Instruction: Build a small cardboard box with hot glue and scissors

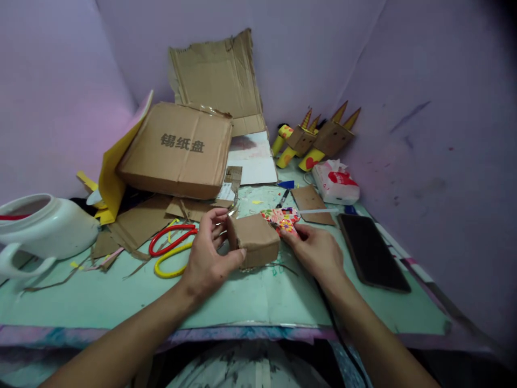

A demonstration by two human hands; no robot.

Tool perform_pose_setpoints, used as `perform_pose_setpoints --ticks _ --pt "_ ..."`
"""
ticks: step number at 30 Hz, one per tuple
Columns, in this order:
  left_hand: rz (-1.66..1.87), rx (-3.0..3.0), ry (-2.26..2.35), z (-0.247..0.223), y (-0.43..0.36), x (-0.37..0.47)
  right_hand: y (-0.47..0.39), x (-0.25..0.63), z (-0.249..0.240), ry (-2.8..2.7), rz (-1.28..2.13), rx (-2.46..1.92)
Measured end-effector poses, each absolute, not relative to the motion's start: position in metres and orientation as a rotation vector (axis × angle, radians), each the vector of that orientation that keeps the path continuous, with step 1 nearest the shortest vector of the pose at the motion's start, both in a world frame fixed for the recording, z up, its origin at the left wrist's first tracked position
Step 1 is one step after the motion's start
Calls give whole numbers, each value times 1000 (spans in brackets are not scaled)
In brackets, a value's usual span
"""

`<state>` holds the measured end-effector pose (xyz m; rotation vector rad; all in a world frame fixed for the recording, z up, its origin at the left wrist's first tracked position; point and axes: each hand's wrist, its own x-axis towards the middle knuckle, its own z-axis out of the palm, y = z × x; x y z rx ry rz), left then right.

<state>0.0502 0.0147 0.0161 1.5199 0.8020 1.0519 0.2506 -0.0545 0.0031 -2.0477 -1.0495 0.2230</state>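
Observation:
My left hand [214, 253] grips a small brown cardboard box [258, 240] from its left side, thumb at the front and fingers behind. In my right hand [317, 250] is a flower-patterned hot glue gun [286, 218]. A whitish glue stick [317, 211] sticks out of its back, pointing right. The gun's front end is close to the box's right upper edge; whether it touches cannot be made out. A black cord [337, 326] runs down under my right wrist. Scissors with red and yellow handles [172, 245] lie left of my left hand, their blades hidden.
A white jug [60, 226] stands at the left. Behind are a large cardboard box [177, 151], a cardboard sheet [218, 75] and cardboard animal figures [319, 137]. Tissues [336, 182], a flat cardboard piece [311, 203] and a dark phone [374, 252] lie right. Cardboard scraps [139, 221] litter the left.

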Motion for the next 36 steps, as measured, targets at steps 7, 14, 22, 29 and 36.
perform_pose_setpoints --ticks 7,14,22,29,36 --pt "1004 1578 705 13 13 49 -79 240 32 -1491 -65 -1622" --pt "1008 1667 712 11 8 36 -79 213 25 -1851 147 -1318" --pt "1048 1852 665 4 -9 18 -100 196 23 -1813 108 -1357" --pt "1085 1974 624 1 -8 11 -103 195 15 -1797 52 -1336" --pt "1117 2023 601 1 -8 8 -101 193 13 -1782 52 -1279"
